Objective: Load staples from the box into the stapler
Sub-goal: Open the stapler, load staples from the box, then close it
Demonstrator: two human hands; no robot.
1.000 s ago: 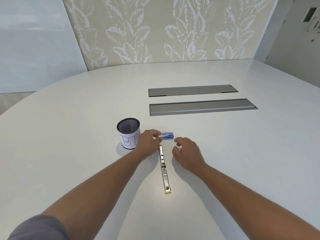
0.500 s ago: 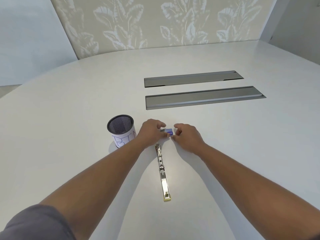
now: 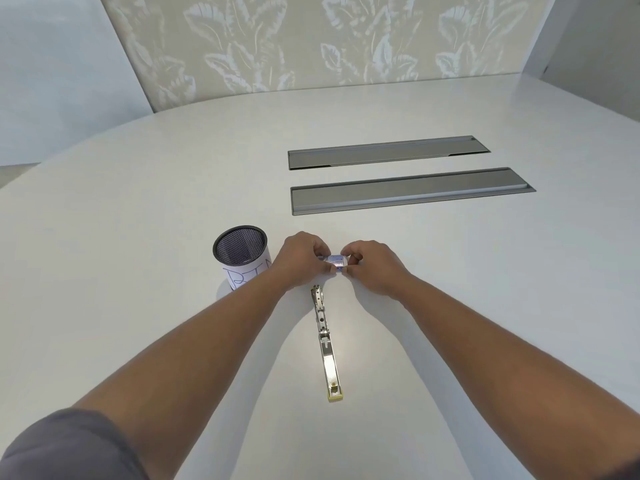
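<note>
A small blue and white staple box [image 3: 336, 261] is pinched between both hands just above the white table. My left hand [image 3: 301, 258] grips its left end, fingers curled around it. My right hand [image 3: 372, 266] holds its right end with thumb and fingertips. Most of the box is hidden by my fingers. The metal stapler [image 3: 325, 344] lies opened out flat and long on the table below my hands, its yellowish end nearest me. Neither hand touches the stapler.
A black mesh pen cup [image 3: 241, 256] wrapped in a written-on paper label stands just left of my left hand. Two long grey cable-slot covers [image 3: 408, 195] sit in the table [image 3: 138, 237] beyond my hands. A leaf-patterned wall rises behind.
My right hand has come in from beside the box and closed on its right end. Both hands now hold the box, slightly lifted and turned. The stapler has not moved.
</note>
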